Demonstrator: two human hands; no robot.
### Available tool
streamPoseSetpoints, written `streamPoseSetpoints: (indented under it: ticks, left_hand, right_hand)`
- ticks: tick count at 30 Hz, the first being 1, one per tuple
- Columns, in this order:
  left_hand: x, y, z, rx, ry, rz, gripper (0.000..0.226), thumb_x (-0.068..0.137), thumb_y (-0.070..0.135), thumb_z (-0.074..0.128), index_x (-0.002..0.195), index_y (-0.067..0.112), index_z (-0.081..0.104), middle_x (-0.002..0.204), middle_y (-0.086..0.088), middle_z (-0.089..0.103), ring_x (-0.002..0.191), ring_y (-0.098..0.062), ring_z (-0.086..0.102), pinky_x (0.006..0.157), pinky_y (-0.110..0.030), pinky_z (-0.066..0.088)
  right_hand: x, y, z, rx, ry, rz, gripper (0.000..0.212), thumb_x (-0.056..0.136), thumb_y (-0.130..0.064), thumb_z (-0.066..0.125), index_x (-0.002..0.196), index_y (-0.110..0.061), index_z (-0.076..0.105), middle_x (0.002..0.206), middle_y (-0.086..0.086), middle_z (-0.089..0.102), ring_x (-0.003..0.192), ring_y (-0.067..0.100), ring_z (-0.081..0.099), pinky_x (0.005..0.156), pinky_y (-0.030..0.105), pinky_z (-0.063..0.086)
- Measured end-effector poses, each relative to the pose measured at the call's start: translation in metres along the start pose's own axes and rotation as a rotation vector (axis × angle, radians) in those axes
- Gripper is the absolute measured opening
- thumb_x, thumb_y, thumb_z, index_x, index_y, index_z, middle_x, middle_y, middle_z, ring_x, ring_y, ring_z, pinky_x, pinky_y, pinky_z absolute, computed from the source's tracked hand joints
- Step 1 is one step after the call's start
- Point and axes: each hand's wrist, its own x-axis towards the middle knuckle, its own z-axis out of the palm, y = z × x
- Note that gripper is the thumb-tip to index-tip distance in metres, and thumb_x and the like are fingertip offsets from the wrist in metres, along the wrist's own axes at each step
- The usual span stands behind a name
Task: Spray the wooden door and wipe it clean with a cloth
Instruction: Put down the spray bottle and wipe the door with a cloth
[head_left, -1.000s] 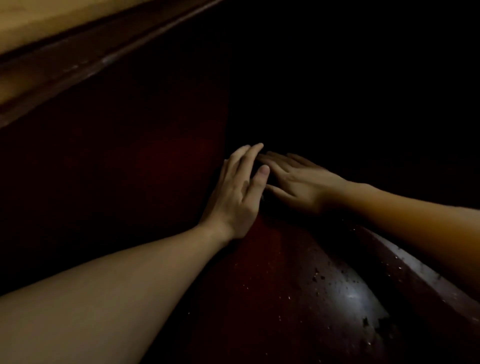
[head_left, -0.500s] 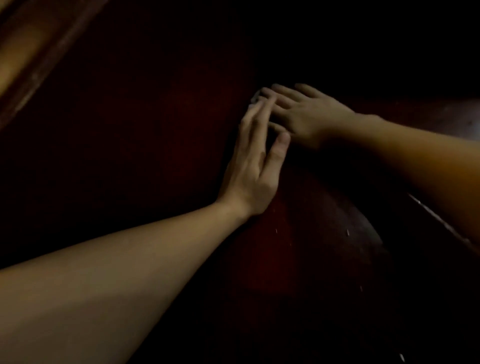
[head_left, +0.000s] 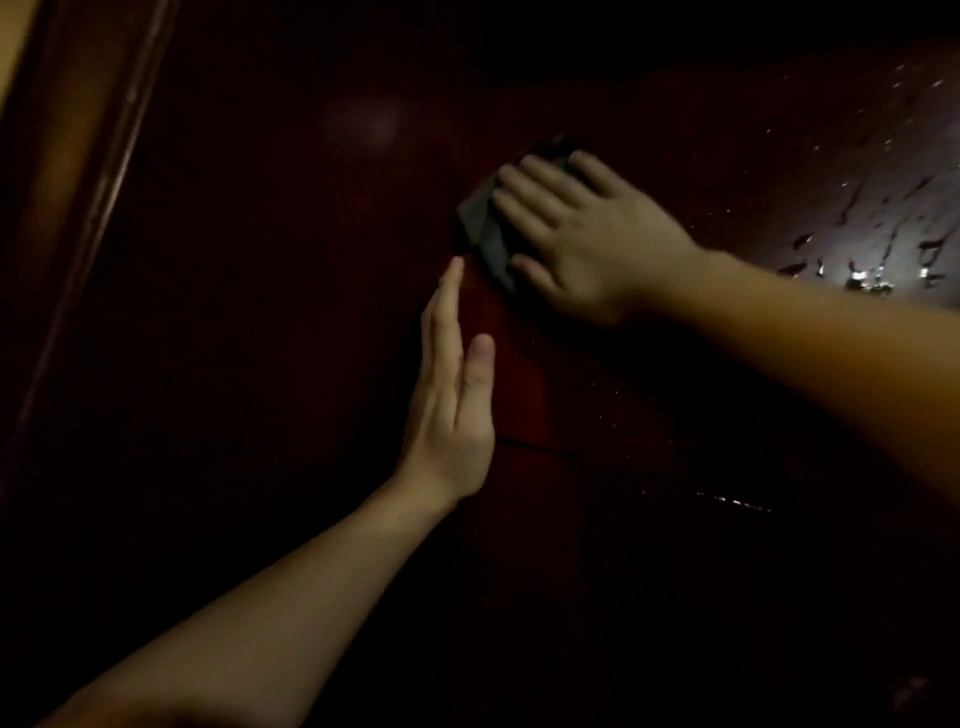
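Wiping: right hand (head_left: 597, 244), fingers flat, presses cloth (head_left: 480, 228) on door (head_left: 260, 312); droplets (head_left: 872, 244) lie to its right. Left hand (head_left: 452, 395), fingers straight, just below the cloth.

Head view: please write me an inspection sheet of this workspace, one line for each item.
Surface: dark red wooden door, glossy; wet droplets at the upper right.
Job's things: dark cloth lies flat against the door; no spray bottle seen.
Clutter: nothing seen.
Hands: right hand presses the cloth with straight fingers; left hand is open with straight fingers, just below the cloth, and holds nothing. Whether it touches the cloth is unclear.
Cables: nothing seen.
Surroundings: brown door frame at the left; the rest is too dark to tell.
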Motion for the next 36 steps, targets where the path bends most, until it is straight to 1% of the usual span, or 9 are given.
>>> streamPoseSetpoints:
  ticks: [6,10,15,19,23,27,31,33,36]
  left_hand:
    - [-0.044,-0.007,-0.005,0.002,0.055,0.016,0.06,0.109,0.054,0.022,0.162,0.026,0.013,0.173,-0.009,0.019,0.161,-0.016,0.017,0.126,-0.021,0.018]
    - [-0.042,-0.002,-0.005,0.004,0.064,-0.014,0.052,0.109,0.037,0.022,0.16,0.027,0.017,0.172,-0.01,0.021,0.161,-0.018,0.018,0.126,-0.02,0.016]
    - [-0.052,-0.013,-0.01,0.257,-0.15,0.073,0.065,0.109,0.053,0.016,0.164,0.017,0.019,0.173,-0.004,0.018,0.162,-0.015,0.011,0.132,-0.043,0.008]
    - [-0.067,-0.012,-0.014,0.189,-0.121,0.007,0.073,0.107,0.06,0.016,0.165,0.016,0.018,0.174,-0.002,0.015,0.162,-0.017,0.01,0.131,-0.049,0.016]
    - [-0.132,-0.024,-0.02,0.183,-0.083,0.001,0.074,0.108,0.06,0.018,0.162,0.01,0.021,0.174,-0.008,0.014,0.162,-0.028,0.013,0.129,-0.055,0.018]
    - [-0.192,-0.035,-0.028,0.154,-0.062,-0.045,0.082,0.105,0.067,0.02,0.166,0.014,0.009,0.176,-0.007,-0.007,0.162,-0.038,0.004,0.13,-0.053,0.013]
    - [-0.217,-0.04,-0.032,0.159,-0.084,-0.049,0.079,0.104,0.068,0.018,0.167,0.022,0.006,0.176,-0.004,-0.004,0.162,-0.035,0.007,0.13,-0.052,0.015]
    - [-0.219,-0.042,-0.032,0.218,-0.11,-0.044,0.079,0.105,0.066,0.014,0.167,0.017,0.008,0.176,-0.006,0.002,0.162,-0.033,0.012,0.13,-0.048,0.016]
    - [-0.219,-0.044,-0.03,0.373,-0.145,-0.053,0.078,0.108,0.058,0.011,0.164,0.006,0.009,0.176,-0.011,0.008,0.162,-0.03,0.015,0.131,-0.044,0.012]
  right_hand:
    - [-0.075,-0.063,0.021,0.053,-0.023,-0.242,0.066,0.104,-0.05,0.013,0.163,-0.019,0.011,0.17,0.005,0.012,0.157,0.024,0.007,0.127,0.051,0.008]
    - [-0.123,-0.056,0.029,0.052,-0.095,-0.356,0.066,0.103,-0.051,0.013,0.163,-0.023,0.011,0.17,0.003,0.01,0.157,0.023,0.006,0.127,0.05,0.009]
    - [-0.106,0.007,0.014,0.048,-0.035,0.018,0.072,0.099,-0.055,0.007,0.163,-0.022,0.013,0.17,0.005,0.013,0.157,0.024,0.012,0.127,0.048,0.01]
    - [-0.106,-0.009,0.012,0.063,-0.014,0.119,0.073,0.1,-0.053,0.007,0.162,-0.014,0.012,0.17,0.012,0.009,0.157,0.028,0.007,0.127,0.052,0.008]
    - [-0.136,-0.091,0.031,0.086,-0.055,-0.093,0.07,0.101,-0.051,0.015,0.163,-0.017,0.012,0.17,0.011,0.008,0.158,0.029,0.005,0.126,0.053,0.007]
    - [-0.169,-0.153,0.042,0.154,-0.111,-0.28,0.068,0.104,-0.048,0.025,0.163,-0.021,0.004,0.17,0.012,-0.002,0.157,0.03,-0.005,0.126,0.054,0.0]
    - [-0.194,-0.172,0.05,0.188,-0.157,-0.445,0.065,0.103,-0.048,0.032,0.161,-0.022,0.02,0.169,0.008,0.009,0.157,0.027,0.003,0.126,0.051,-0.001]
    - [-0.181,-0.151,0.048,0.154,-0.116,-0.393,0.065,0.101,-0.048,0.033,0.16,-0.024,0.025,0.169,0.008,0.016,0.157,0.026,0.012,0.126,0.05,0.007]
    - [-0.136,-0.104,0.034,0.116,-0.025,-0.11,0.065,0.101,-0.049,0.027,0.161,-0.025,0.022,0.169,0.008,0.015,0.157,0.027,0.015,0.126,0.051,0.012]
